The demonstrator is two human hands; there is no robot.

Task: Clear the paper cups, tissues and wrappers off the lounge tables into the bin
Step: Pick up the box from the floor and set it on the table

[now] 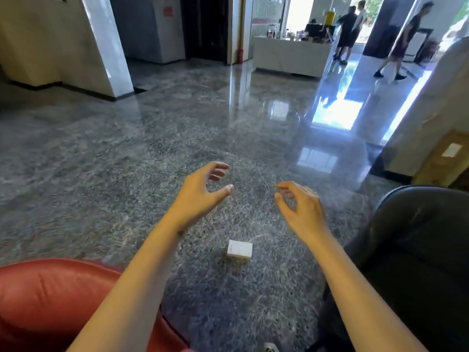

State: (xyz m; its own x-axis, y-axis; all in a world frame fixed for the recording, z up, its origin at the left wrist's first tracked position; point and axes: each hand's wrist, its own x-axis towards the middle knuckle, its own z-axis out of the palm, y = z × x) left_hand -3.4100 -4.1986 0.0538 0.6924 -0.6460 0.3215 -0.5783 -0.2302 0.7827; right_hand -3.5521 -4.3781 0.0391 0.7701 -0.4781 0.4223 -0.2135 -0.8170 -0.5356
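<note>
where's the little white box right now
Head view, low centre: the small white box stands on the speckled grey floor, between the red chair on its left and the black chair on its right.

Bare forearms (pixel 142 273) run into a bare left grip (pixel 200 194) and right grip (pixel 302 209).

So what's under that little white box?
The box sits on the shiny speckled grey floor. The patch right beneath it is covered, so anything there is hidden.
</note>
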